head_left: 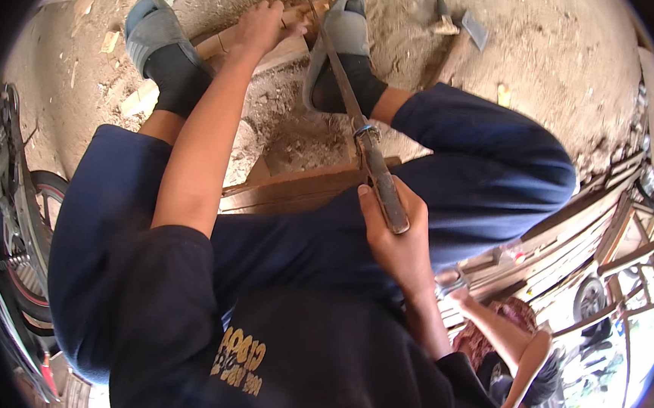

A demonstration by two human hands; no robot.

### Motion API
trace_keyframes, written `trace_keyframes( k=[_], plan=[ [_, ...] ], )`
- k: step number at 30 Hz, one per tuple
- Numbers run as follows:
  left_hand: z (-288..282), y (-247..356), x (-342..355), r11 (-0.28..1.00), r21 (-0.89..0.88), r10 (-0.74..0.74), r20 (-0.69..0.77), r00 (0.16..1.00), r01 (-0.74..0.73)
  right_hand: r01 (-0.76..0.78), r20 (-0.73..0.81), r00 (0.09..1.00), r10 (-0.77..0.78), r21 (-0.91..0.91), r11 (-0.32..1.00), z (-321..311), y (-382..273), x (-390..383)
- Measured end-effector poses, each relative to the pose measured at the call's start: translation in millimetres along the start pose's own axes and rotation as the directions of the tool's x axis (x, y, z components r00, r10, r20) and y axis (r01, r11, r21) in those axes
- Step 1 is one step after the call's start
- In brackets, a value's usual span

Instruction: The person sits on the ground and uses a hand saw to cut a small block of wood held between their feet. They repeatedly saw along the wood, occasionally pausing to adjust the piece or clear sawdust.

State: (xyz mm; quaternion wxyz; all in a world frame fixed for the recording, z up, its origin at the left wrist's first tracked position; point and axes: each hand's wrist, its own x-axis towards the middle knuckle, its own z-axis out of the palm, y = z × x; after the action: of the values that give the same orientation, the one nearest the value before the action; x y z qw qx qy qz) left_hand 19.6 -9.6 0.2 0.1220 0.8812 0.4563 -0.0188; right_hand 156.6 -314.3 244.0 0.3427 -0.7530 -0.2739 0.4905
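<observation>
The right hand (400,239) is closest to the person. It is closed tight around the brown handle of a long blade (362,131). The long blade runs up and away from that hand, past the right knee, and its far tip comes near the wooden piece (266,44) on the ground. So the blade's long line points from the right hand straight at the wood, leaning a little to the left.

The left arm reaches farther out, between the two knees. The left hand (260,25) lies on top of the wooden piece, fingers pressed down on it and curled over its edge. It is the hand right at the wood, and it is just beside the blade's tip. The wood is pale and lies flat on the sandy ground (550,53), long ways from left to right, across the blade's line.

A grey slipper (153,33) with a dark sock is on the left of the wood. The other grey slipper (342,34) is on the right, close to the blade. Small wood chips (141,100) lie near the left foot.

Farther off on the sand lies a hatchet (464,28). At the right side sits another person (514,346), beside stacked wooden slats (582,237)
</observation>
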Motion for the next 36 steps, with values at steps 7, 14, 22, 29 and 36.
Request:
trace_keyframes(
  k=[7,14,22,29,36],
  plan=[
    [4,-2,-12,1.0,0.013,-0.007,-0.05,0.999,0.008,-0.041,0.0,0.999,0.041,0.01,0.999,-10,-9,-19],
    [9,-4,-2,1.0,0.019,-0.004,-0.013,1.0,0.005,0.027,-0.023,0.999,-0.028,-0.017,0.999,-19,-31,-44],
    [3,-3,-6,0.999,0.029,-0.019,0.021,1.0,0.019,0.035,-0.004,0.999,-0.035,-0.002,0.999,-4,-1,-3],
    [6,-5,-1,1.0,0.029,-0.008,0.003,1.0,0.008,-0.052,0.03,0.998,0.052,0.006,0.999,-15,-21,-11],
    [16,-15,-2,0.999,0.039,-0.017,-0.048,0.999,0.019,-0.104,-0.036,0.994,0.104,-0.012,0.994,-24,-24,-44]
  ],
)
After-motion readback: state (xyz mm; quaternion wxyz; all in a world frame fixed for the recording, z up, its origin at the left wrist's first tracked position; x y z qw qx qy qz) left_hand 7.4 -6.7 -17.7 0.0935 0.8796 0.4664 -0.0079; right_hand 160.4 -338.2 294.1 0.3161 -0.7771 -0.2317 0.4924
